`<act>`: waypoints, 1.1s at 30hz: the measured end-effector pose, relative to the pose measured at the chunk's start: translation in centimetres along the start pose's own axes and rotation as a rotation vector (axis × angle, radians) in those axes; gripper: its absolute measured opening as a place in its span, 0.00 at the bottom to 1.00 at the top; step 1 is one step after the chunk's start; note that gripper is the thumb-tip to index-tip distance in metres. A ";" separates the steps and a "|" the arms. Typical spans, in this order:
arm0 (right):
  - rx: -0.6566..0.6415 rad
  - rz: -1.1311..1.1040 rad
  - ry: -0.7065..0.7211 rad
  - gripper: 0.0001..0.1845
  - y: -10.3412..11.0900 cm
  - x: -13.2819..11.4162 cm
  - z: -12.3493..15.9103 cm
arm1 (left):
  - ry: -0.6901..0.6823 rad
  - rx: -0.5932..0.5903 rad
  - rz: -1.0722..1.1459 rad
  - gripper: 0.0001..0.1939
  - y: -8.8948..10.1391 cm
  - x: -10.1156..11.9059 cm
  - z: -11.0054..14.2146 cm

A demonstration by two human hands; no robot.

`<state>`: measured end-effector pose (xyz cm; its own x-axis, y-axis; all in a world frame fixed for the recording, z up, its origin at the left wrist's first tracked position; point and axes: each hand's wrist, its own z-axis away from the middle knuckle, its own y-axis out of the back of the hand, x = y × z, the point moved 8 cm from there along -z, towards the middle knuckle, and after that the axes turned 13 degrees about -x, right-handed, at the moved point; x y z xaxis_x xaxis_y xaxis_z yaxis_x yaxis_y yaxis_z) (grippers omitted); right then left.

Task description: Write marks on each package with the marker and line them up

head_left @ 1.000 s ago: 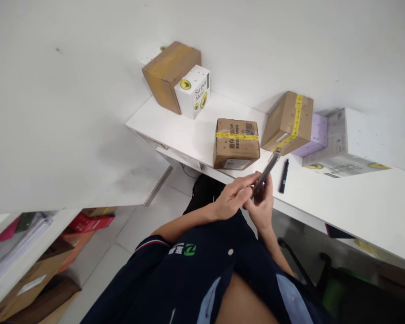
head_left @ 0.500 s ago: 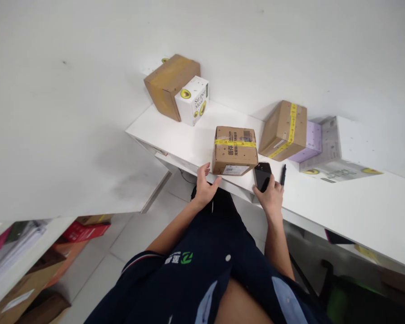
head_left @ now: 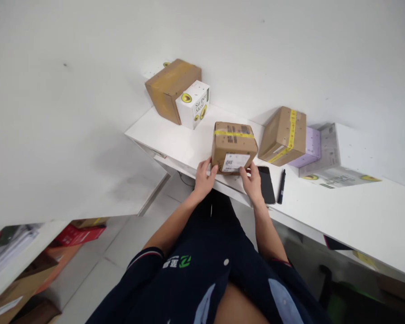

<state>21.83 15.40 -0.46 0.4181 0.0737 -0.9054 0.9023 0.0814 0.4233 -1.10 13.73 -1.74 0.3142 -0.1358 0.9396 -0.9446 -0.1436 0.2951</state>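
Observation:
A small cardboard box (head_left: 234, 145) with yellow tape and a white label sits near the front edge of the white table (head_left: 340, 204). My left hand (head_left: 204, 176) grips its lower left corner, fingers curled against the side. At its lower right corner my right hand (head_left: 252, 182) holds the box too. The box looks tipped up slightly at the front. A black phone (head_left: 266, 184) lies flat on the table just right of my right hand, and a black pen (head_left: 281, 186) lies beside the phone.
At the back left stand a brown carton (head_left: 170, 87) and a white printed box (head_left: 193, 104). Right of the held box are a taped cardboard box (head_left: 283, 135), a purple box (head_left: 310, 146) and a large white box (head_left: 337, 155). Shelves with cartons (head_left: 13, 265) are at lower left.
The phone, held in both hands a second ago, was laid on the table by my right hand. Both hands then moved onto the small taped box and took hold of it.

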 end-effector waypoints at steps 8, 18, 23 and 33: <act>0.008 -0.264 0.009 0.31 -1.6 -2.6 -11.5 | -0.063 0.009 -0.180 0.35 1.8 2.5 -11.6; -0.109 -0.336 -0.010 0.30 -2.7 -0.9 -8.1 | -0.169 -0.143 -0.442 0.26 -2.3 5.6 -14.0; 0.175 -0.299 -0.054 0.24 4.6 1.3 -2.0 | -0.033 -0.135 -0.607 0.32 -1.3 4.9 -18.1; 0.574 -0.129 -0.094 0.31 16.3 4.6 -3.1 | -0.084 -0.588 0.144 0.38 -16.4 5.3 -13.4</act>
<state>38.12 20.19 2.38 0.2852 0.0081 -0.9584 0.8479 -0.4683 0.2483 14.80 28.46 0.69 0.1634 -0.1937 0.9674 -0.8648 0.4437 0.2349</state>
